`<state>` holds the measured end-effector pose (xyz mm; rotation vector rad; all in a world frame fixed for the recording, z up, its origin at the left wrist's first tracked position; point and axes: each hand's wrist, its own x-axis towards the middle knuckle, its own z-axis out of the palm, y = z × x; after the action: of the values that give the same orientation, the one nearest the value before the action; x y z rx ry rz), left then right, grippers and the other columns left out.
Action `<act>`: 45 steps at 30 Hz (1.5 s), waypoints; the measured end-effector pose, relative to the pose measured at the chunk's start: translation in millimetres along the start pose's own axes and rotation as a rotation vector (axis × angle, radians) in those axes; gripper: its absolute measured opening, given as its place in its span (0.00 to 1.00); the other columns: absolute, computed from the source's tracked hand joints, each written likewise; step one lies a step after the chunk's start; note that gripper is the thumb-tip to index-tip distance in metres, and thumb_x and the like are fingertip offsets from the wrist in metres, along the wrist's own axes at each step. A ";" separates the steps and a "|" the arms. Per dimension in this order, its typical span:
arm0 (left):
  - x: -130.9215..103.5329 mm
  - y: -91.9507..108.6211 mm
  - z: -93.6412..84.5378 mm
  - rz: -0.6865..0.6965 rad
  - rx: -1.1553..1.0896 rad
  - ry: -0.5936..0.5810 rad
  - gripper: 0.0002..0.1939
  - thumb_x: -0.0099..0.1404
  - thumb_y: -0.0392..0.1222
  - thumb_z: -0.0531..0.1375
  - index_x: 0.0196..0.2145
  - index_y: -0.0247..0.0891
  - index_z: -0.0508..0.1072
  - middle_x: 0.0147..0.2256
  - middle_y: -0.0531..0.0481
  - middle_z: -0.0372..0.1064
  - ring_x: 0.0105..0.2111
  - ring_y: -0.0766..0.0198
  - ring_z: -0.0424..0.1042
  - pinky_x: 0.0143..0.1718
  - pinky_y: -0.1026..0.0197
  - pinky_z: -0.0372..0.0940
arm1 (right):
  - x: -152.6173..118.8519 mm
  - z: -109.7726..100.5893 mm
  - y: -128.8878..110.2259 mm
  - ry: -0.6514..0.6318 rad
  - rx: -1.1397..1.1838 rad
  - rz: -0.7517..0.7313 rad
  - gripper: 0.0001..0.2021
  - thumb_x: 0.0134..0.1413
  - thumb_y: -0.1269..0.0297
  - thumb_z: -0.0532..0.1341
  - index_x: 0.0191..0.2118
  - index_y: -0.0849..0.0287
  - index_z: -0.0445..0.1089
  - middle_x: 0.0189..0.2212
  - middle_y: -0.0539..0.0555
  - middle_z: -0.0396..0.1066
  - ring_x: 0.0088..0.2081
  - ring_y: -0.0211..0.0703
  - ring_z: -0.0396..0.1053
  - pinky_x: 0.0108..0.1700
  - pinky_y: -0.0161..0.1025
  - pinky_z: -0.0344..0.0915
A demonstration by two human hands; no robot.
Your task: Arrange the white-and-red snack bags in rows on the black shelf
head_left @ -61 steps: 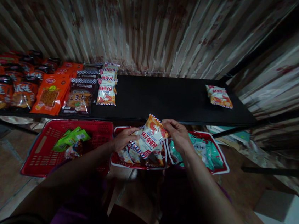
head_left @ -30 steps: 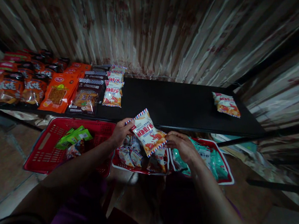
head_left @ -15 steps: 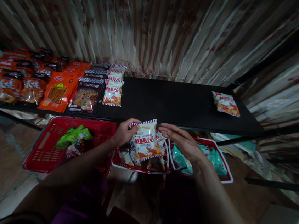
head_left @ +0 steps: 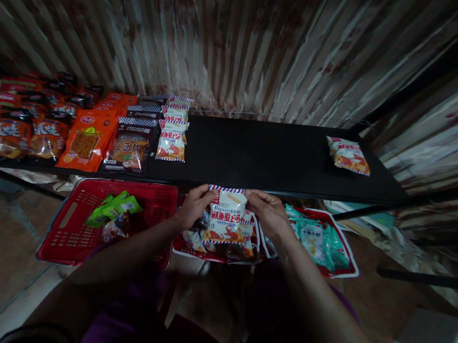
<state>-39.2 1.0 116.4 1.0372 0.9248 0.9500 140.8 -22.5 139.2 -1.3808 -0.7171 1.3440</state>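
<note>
Between my two hands I hold a white and orange snack bag (head_left: 227,215) with a red-and-blue striped edge. My left hand (head_left: 195,205) pinches its upper left corner, and my right hand (head_left: 268,208) grips the upper right corner. The bag hangs over a red basket (head_left: 222,259) of several like bags, which it partly hides. More of these striped bags (head_left: 170,139) lie in a column on the black shelf (head_left: 251,147), and one striped bag (head_left: 348,154) lies alone near its right end.
Orange bags (head_left: 86,137) and brown bags (head_left: 128,146) stand on the shelf's left part. Below are a red basket (head_left: 65,216) with green packets (head_left: 114,207) and a white-rimmed basket (head_left: 351,257) of teal bags (head_left: 316,241). A pleated curtain (head_left: 216,47) hangs behind.
My right hand has closed on the upper right corner of the snack bag, where it was apart and open before. The bag has shifted slightly to the right.
</note>
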 end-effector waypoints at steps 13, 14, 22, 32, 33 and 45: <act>-0.9 4.0 0.8 -0.015 -0.023 0.035 0.19 0.53 0.55 0.61 0.27 0.34 0.71 0.25 0.54 0.67 0.26 0.69 0.64 0.29 0.66 0.59 | 5.4 4.2 7.6 0.121 0.026 -0.064 0.15 0.30 0.54 0.71 0.25 0.58 0.74 0.19 0.47 0.73 0.21 0.37 0.67 0.26 0.35 0.64; -1.5 5.2 1.2 -0.025 -0.032 0.016 0.19 0.53 0.55 0.62 0.28 0.33 0.71 0.25 0.54 0.68 0.26 0.69 0.64 0.29 0.66 0.59 | 5.6 4.2 7.1 0.130 0.040 -0.064 0.15 0.30 0.54 0.71 0.25 0.58 0.74 0.19 0.47 0.73 0.20 0.37 0.67 0.25 0.36 0.64; -7.7 4.7 5.6 -0.239 -0.297 -0.153 0.21 0.48 0.53 0.67 0.33 0.32 0.73 0.29 0.49 0.72 0.29 0.64 0.70 0.35 0.61 0.62 | 9.9 1.6 3.9 0.222 0.161 -0.077 0.12 0.30 0.59 0.71 0.24 0.57 0.73 0.21 0.48 0.74 0.23 0.39 0.70 0.27 0.36 0.66; -6.9 -2.8 4.8 -0.236 -0.284 -0.169 0.22 0.47 0.48 0.68 0.36 0.32 0.72 0.29 0.48 0.73 0.27 0.65 0.71 0.33 0.62 0.64 | 10.6 -2.1 4.7 0.183 0.219 -0.057 0.14 0.30 0.57 0.72 0.26 0.57 0.72 0.22 0.46 0.75 0.23 0.35 0.70 0.28 0.33 0.66; -6.1 -2.5 4.6 -0.225 -0.282 -0.145 0.22 0.47 0.49 0.68 0.36 0.31 0.72 0.29 0.49 0.73 0.27 0.65 0.71 0.33 0.61 0.65 | 9.4 -2.0 3.9 0.161 0.207 -0.048 0.15 0.31 0.55 0.72 0.27 0.56 0.72 0.24 0.47 0.75 0.25 0.36 0.70 0.28 0.33 0.67; 3.3 -2.6 -1.9 -0.063 -0.248 0.025 0.23 0.51 0.51 0.65 0.39 0.32 0.70 0.31 0.48 0.74 0.32 0.62 0.73 0.37 0.59 0.66 | -5.0 1.0 10.7 -0.179 -0.071 0.083 0.22 0.36 0.51 0.70 0.40 0.54 0.72 0.34 0.51 0.77 0.34 0.43 0.73 0.36 0.38 0.67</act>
<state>-39.5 4.0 112.9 0.7834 0.8315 0.9992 136.4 -30.0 131.0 -1.3703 -0.8406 1.5346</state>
